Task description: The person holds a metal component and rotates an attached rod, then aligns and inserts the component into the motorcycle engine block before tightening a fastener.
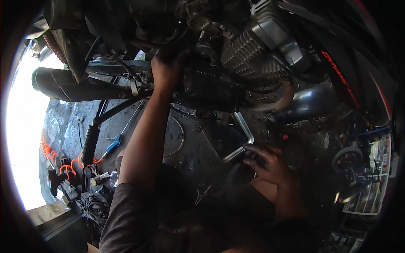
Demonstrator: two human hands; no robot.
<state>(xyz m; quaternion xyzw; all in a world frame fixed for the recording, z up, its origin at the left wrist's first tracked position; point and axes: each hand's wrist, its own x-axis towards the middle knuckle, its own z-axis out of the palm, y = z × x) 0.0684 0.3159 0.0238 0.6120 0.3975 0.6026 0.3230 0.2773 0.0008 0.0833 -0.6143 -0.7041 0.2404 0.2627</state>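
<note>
My left hand (166, 71) reaches up against the black lower engine casing (204, 86), its fingers hidden among the dark parts behind it. Right of my forearm, a metal pan (247, 128) holding dark liquid sits beneath the engine. By the pan's near right corner is my right hand (265, 162), blackened with grime, its fingers loosely bent and apart; I see nothing clearly held in them. Above and to the right are the finned cylinder (265, 46) and a curved exhaust pipe (278, 99).
A black stand bar (90, 143), a blue air gun (114, 145) with orange coiled hose (71, 166) and dark rags (93, 208) lie at left, below the silencer (71, 86). A wire ring (181, 139) is on the floor (67, 122). An organizer rack (375, 177) stands at right.
</note>
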